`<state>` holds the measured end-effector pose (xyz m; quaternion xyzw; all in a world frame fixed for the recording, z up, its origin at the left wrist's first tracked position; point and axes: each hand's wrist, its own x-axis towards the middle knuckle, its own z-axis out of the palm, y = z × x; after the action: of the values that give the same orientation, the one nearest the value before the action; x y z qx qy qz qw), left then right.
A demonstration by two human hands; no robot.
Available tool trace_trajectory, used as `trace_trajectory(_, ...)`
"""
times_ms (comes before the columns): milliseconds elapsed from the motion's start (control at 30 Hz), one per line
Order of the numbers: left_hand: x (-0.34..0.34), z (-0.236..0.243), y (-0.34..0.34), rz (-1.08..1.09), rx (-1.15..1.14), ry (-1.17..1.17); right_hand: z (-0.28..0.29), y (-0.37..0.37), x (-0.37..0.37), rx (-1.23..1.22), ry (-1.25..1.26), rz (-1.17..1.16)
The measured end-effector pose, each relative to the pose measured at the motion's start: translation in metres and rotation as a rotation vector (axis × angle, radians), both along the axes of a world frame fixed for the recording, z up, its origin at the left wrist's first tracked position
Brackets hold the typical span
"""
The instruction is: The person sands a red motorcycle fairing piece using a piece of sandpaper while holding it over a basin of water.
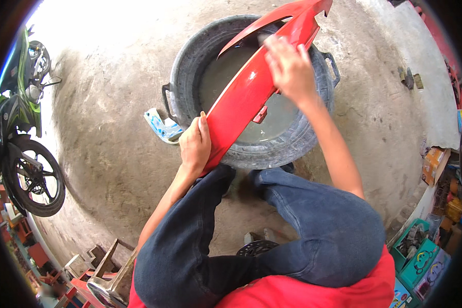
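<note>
Left hand (195, 143) grips the lower end of the red panel (241, 108), thumb on top; from my distant seat I see my right hand (292, 72) blurred against its upper part, fingers extended rather than clenched, and I cannot tell how firmly it presses. I have the panel slanting over the grey tub (185, 64), forked end up to the right, lower end beside the left knee (218, 177). I judge the rubbing to be partway: the upper face looks glossy, yet I cannot make out how much is done or left, and the underside is hidden. Cloudy liquid (264, 131) lies in the tub. Just beside it, a blue-and-white piece (161, 126) rests on the concrete floor (113, 133). Farther out, I see a motorcycle (23, 110) at left and green boxes (422, 259) at lower right.
</note>
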<state>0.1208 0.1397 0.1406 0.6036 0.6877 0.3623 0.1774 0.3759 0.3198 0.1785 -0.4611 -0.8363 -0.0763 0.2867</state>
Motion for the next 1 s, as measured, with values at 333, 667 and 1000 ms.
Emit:
trace_trajectory(333, -0.004, -0.006, -0.005, 0.003, 0.018, 0.021, -0.003, -0.109, -0.03, -0.101, -0.132, 0.476)
trace_trajectory(667, 0.001, -0.003, -0.003, 0.052, -0.042, -0.02, -0.011, -0.089, -0.021, -0.045, -0.111, 0.323)
trace_trajectory(1000, 0.001, 0.002, -0.001, 0.036, -0.047, -0.015, -0.016, -0.002, 0.043, -0.112, 0.01, -0.033)
